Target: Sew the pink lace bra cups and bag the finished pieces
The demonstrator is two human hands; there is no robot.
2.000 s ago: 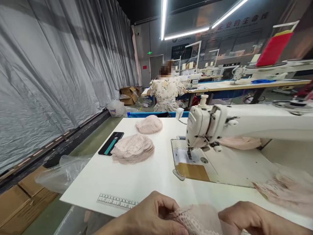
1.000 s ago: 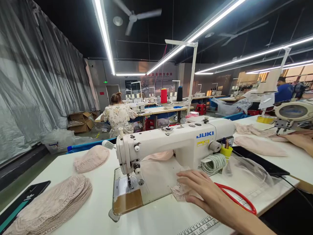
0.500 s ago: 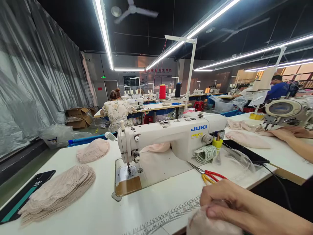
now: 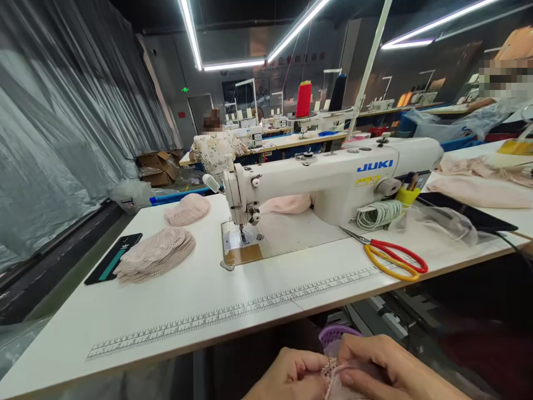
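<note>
Below the table's front edge, my left hand [image 4: 291, 375] and my right hand [image 4: 375, 364] are close together, both pinching a pale pink lace piece [image 4: 332, 373]. The lower part of this piece is cut off by the frame. A white sewing machine [image 4: 333, 172] stands on the white table [image 4: 166, 322], its needle over the metal plate. Left of it lie a stack of pink lace pieces [image 4: 156, 255] and a smaller pink pile [image 4: 188, 209]. Scissors with red and yellow handles [image 4: 393, 258] rest right of the machine's bed.
A printed ruler [image 4: 233, 314] runs along the table's front. A black flat case [image 4: 113, 260] lies under the lace stack. Coiled pale cord [image 4: 378, 215] and a black tablet [image 4: 466, 211] are at the right. A purple basket [image 4: 339, 333] shows below. A person [image 4: 219, 144] sits beyond.
The view has tilted down and turned. My right hand has moved from over the table's edge to below it with the pink fabric, and my left hand has come into view, pinching the lace.
</note>
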